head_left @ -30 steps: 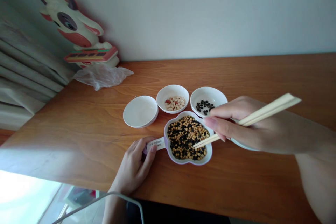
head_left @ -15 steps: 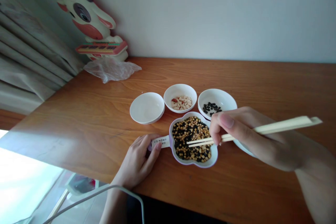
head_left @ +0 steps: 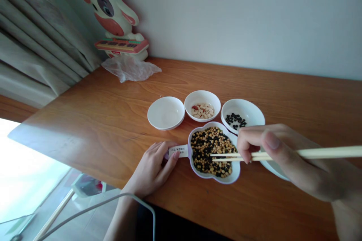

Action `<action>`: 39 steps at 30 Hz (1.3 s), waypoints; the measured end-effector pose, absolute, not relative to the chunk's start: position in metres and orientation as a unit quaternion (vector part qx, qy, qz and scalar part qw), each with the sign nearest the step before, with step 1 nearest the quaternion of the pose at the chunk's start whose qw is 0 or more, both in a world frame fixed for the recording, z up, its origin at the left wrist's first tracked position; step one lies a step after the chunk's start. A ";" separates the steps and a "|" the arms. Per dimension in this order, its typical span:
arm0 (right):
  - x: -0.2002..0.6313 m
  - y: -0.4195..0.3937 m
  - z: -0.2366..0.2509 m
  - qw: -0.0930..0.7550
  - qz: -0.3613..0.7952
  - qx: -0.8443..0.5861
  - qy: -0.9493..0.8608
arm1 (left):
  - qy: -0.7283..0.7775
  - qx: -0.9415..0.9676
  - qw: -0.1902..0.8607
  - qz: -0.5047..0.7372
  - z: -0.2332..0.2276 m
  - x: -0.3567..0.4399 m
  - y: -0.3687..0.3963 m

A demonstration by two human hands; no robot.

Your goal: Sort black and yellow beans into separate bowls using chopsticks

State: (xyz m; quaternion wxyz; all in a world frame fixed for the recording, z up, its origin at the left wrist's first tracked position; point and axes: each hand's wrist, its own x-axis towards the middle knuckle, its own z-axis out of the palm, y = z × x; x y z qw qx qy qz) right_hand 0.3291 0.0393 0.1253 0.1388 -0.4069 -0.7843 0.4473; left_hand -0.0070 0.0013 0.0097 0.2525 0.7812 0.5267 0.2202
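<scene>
My left hand (head_left: 155, 167) is closed round the handle of a lilac-rimmed, scalloped dish (head_left: 194, 166) on the table. Yellow and black beans (head_left: 210, 147) are mixed together in the dish. In my right hand (head_left: 283, 158) is a pair of wooden chopsticks (head_left: 313, 153), their tips slightly parted over the beans, with no bean visible between them. Behind the dish stand a white bowl with nothing in it (head_left: 165, 113), a white bowl (head_left: 204, 95) of shelled peanuts, and a white bowl (head_left: 251, 113) with several black beans. My right hand partly hides another white bowl (head_left: 273, 169).
A cow-shaped toy keyboard (head_left: 121, 45) leans at the back left corner, a crumpled clear plastic bag (head_left: 132, 69) before it. A grey cable (head_left: 113, 197) crosses over my left forearm. Curtains (head_left: 36, 45) hang at the left, and the wall bounds the table's back.
My view has shifted, so the scene sits further right. The chopstick tips have spread a little apart over the beans. My left hand has kept its hold on the handle.
</scene>
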 end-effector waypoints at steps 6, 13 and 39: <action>0.322 0.042 0.123 0.124 0.444 -0.397 -0.794 | 0.530 0.779 0.254 0.219 0.009 -0.007 0.002; 0.319 0.046 0.126 0.136 0.444 -0.388 -0.796 | 0.532 0.776 0.261 0.216 0.008 -0.007 0.001; 0.319 0.049 0.122 0.158 0.433 -0.367 -0.808 | 0.529 0.777 0.266 0.215 0.009 -0.007 0.002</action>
